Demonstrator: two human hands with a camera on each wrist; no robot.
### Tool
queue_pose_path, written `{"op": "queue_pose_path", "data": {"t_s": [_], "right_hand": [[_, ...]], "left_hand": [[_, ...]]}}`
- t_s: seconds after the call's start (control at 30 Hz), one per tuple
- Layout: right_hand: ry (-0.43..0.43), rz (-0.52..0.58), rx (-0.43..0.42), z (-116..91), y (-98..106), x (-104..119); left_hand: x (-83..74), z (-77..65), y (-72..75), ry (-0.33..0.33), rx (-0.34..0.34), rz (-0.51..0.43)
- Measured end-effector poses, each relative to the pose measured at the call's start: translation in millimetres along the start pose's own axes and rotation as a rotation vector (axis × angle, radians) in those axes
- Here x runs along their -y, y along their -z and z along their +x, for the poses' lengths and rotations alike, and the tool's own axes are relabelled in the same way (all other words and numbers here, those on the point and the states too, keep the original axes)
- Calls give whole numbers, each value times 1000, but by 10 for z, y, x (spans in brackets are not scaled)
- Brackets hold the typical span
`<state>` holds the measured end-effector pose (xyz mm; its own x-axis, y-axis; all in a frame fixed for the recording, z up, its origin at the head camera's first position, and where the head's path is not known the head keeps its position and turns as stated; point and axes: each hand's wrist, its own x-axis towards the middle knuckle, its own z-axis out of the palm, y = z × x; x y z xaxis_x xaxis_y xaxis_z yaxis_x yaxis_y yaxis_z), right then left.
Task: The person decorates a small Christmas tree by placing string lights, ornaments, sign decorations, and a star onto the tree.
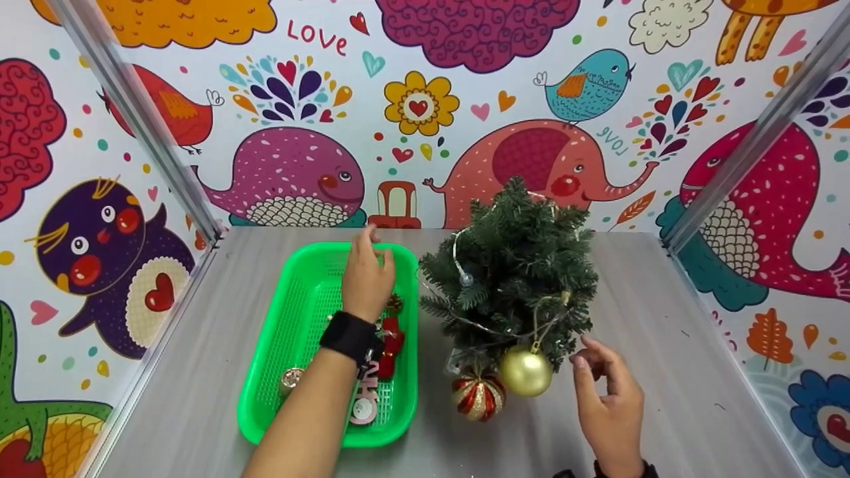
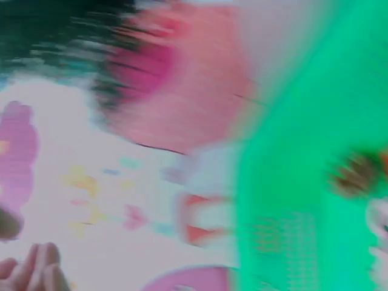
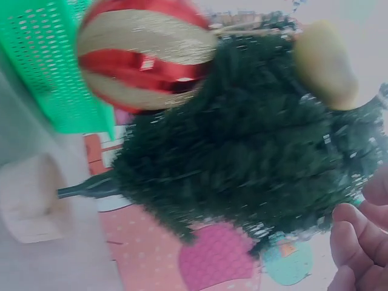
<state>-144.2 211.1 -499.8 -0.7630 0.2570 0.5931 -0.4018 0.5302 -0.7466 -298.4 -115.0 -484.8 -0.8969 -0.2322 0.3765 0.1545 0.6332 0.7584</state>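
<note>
My left hand is over the far part of a green plastic basket, with no object visible in its fingers. My right hand, fingers loosely bent and holding nothing, is just right of a small artificial Christmas tree. A shiny gold ball ornament and a red-and-gold striped ball hang on the tree's near side. Inside the basket are a pinecone, red gift-box ornaments and a pink letter ornament. The left wrist view is heavily blurred.
A string of clear lights wraps the tree. Its pale round base shows in the right wrist view. Basket and tree stand side by side on a grey table, with cartoon-printed walls and metal posts around it.
</note>
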Motion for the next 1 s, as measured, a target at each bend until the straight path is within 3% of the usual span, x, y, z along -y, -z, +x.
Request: {"op": "queue_pose_path", "data": {"t_s": [0.1,0.2,0.43,0.53,0.7,1.0], "right_hand": [[-45,-21,25,-56,-41,-42],[-84,-18,43,-96,-69,-72],[-120,-28,53,-166,-122,-170],[-122,-34,72,-197,-152,-209],[-140,-54,111,-247,-178,-222],[-122,-6,143,-345,-224,-243]], "left_hand": [[313,-69,-177,11,159,156],[510,-154,-292,21,289,226],[628,-242,-391,21,504,345],[661,-256,-423,0,531,379],[736,-261,-450,-33,504,402],[782,-256,-448,-50,517,308]]}}
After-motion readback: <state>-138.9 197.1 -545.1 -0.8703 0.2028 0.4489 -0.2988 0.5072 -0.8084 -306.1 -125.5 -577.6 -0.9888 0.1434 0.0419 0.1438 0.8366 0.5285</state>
